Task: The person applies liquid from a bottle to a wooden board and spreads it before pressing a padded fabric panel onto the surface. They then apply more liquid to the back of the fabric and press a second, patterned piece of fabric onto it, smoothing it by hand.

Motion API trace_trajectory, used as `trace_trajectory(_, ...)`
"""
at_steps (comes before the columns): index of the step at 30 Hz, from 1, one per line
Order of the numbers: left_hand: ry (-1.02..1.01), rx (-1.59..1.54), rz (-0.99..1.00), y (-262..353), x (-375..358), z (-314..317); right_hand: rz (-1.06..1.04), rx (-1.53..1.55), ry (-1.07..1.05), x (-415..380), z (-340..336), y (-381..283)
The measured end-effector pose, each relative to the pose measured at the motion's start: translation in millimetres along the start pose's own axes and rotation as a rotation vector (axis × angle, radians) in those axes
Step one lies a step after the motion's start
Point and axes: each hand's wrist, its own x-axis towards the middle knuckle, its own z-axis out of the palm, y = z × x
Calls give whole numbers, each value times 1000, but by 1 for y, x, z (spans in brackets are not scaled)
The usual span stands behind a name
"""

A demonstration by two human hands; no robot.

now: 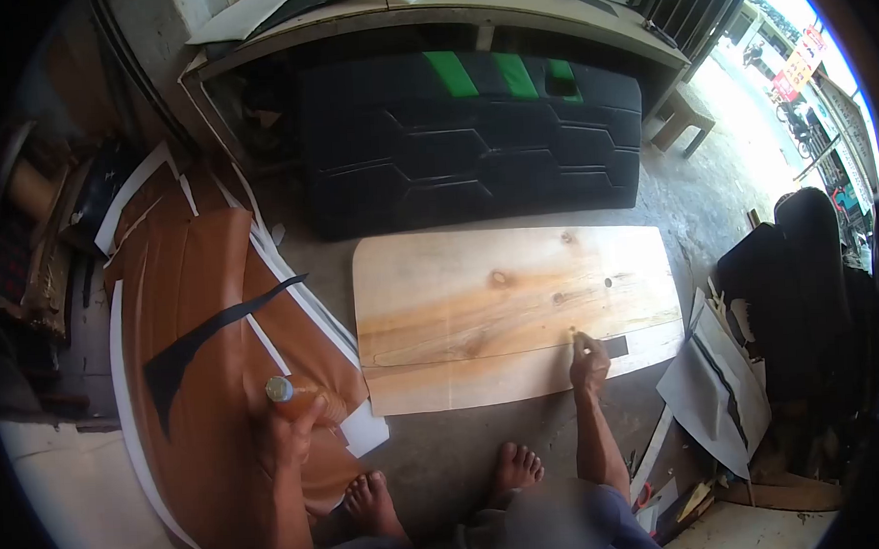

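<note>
My left hand [294, 428] is wrapped round a bottle [286, 391] with amber contents, its pale round top facing up. That bottle is held over a brown leather-like sheet [196, 315] on the left. Over the lower right part of a light wooden board [440, 294], my right hand [590, 364] is closed, thumb and fingers pinched together. A small pale tip shows at these fingers, but I cannot tell what it is. Just right of the fingers a dark rectangle [615, 346] shows on the board. The board lies flat on the floor before my feet.
A black padded seat cushion [473, 145] with green stripes stands beyond the board, under a workbench [369, 17]. A dark curved strip [207, 334] lies on the brown sheet. Grey-white sheet material [714, 390] and scraps lie at right, near a black seat [792, 269]. A stool [683, 117] stands at the back.
</note>
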Motion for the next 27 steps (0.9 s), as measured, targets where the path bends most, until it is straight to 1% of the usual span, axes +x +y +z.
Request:
trace_trajectory(2,32,12,19,6,-2,-5,250,-10,196,28,-12,20)
trace_trajectory(5,56,45,-13,19,-9,0,413,-231,134,44,-42,36)
trace_trajectory(7,84,82,-25,15,-9,0,71,-162,-134,55,-56,42)
trace_trajectory(8,85,84,-32,14,-9,-2,143,-39,43,62,-52,54)
trace_trajectory(9,74,76,-51,12,-9,-3,235,-192,89,68,-54,61)
trace_trajectory(11,64,70,-47,9,0,-5,59,-3,-166,65,-38,71)
trace_trajectory(12,66,113,-21,8,4,-7,-91,-101,-291,64,-48,46)
trace_trajectory(13,74,154,-2,5,2,-10,-97,-95,-301,72,-41,40)
trace_trajectory(15,69,110,4,-1,1,-12,82,5,102,88,-29,43)
trace_trajectory(16,62,58,19,-3,5,-11,202,-38,136,105,-22,43)
trace_trajectory(17,69,70,26,-3,5,-10,297,-95,167,120,-14,42)
trace_trajectory(19,68,108,8,1,2,-11,498,-29,74,135,4,11)
trace_trajectory(20,70,227,-9,3,1,-16,484,-79,46,137,12,-16)
trace_trajectory(21,74,229,-3,5,0,-13,464,-134,24,133,21,-44)
trace_trajectory(23,75,66,-6,11,-7,-1,273,-160,-18,115,60,-76)
trace_trajectory(24,87,90,20,12,-9,2,143,-137,6,101,82,-90)
trace_trajectory(26,65,104,19,15,-6,2,-12,-150,-113,77,120,-128)
trace_trajectory(27,36,121,14,16,-6,1,-139,-98,-106,55,131,-154)
